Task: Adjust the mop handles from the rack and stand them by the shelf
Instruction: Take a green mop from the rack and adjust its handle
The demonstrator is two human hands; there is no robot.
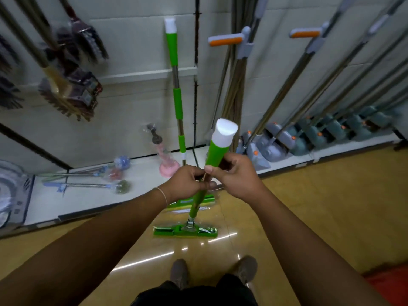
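I hold a green mop handle [217, 151] with a white cap upright in front of me. Its flat green head [185, 231] rests on the shiny floor. My left hand [187, 182] grips the handle lower down. My right hand [231, 175] grips it just above, on the green sleeve. Both hands meet around the shaft. A second green mop [176, 85] with a white cap stands leaning against the white shelf wall behind, its head [189, 200] at the shelf base.
Grey mops with orange-trimmed handles [225, 40] lean along the wall at right, their heads [276, 142] on the low shelf. Brushes [70, 93] hang at upper left. Toilet brushes and a pink plunger [167, 164] lie on the white base shelf [88, 202]. My shoes [247, 270] are on the floor below.
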